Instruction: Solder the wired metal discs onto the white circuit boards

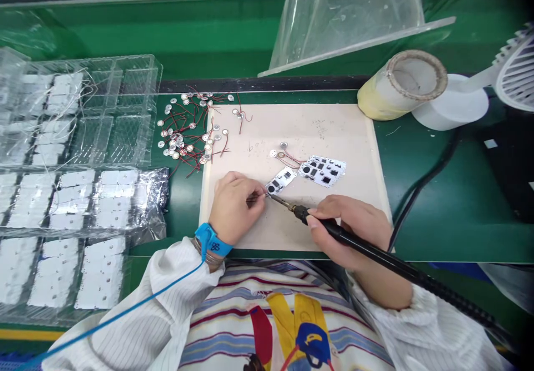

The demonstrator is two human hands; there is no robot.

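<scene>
My right hand (350, 223) is wrapped round the black handle of a soldering iron (334, 231). The iron's metal tip meets the left end of a small white circuit board (281, 181) lying on a beige mat (354, 154). At that same end, the thumb and fingers of my left hand (238, 199) are pinched together. Thin dark strands, apparently wires, show in the gap of this hand; their ends are hidden. Beside the small board lies a group of white circuit boards (323, 171) with black parts. Red wires run from them to small round discs (283, 145).
Many loose discs with red wires (177, 140) lie left of the mat. Clear trays (133, 137) with white boards (100, 276) fill the left side. A yellowish-white roll (379, 90), a white fan (517, 73) and a black cable (425, 182) stand or run at right. A clear panel (350, 20) hangs behind.
</scene>
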